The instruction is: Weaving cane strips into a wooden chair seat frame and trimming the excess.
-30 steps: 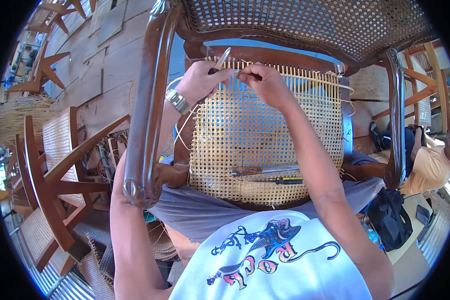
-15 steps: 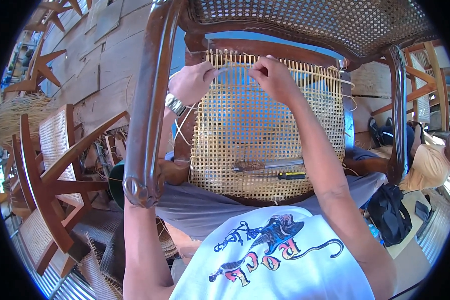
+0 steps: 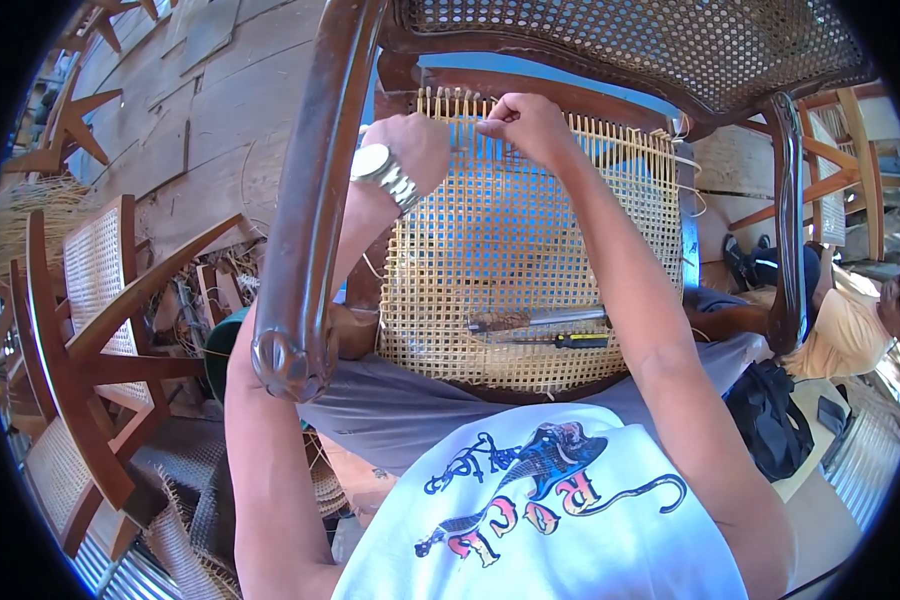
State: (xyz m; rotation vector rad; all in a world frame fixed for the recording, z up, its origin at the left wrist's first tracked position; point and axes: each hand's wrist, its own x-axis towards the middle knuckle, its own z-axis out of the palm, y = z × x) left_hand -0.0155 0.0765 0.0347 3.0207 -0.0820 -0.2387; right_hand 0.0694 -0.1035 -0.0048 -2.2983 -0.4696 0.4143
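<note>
The cane seat panel (image 3: 450, 290) sits in the dark wooden armchair frame (image 3: 308, 210), directly in front of the person's lap. In the near section, strands cross in both directions; this basic grid is judged done over most of the depth. A flat dark-and-silver tool (image 3: 550, 318) and a yellow-and-black-handled tool (image 3: 580, 341) lie on it, roughly parallel. The grid is straw-yellow, with small, mostly regular square openings.

Farther back, the left hand (image 3: 417, 150) is curled, back upward, near the panel's rear left corner. Its fingertips are hidden; its grip cannot be told. The right hand (image 3: 530, 124) is clenched, thumb against forefinger, at the rear strands; whether it pinches one cannot be told.

Toward the rear edge, lengthwise strands (image 3: 660, 148) show few crossings; this band appears left to weave. Pale loose ends curve out past the right edge. Beyond, the chair back (image 3: 620, 40) carries finished-looking brown cane.
</note>
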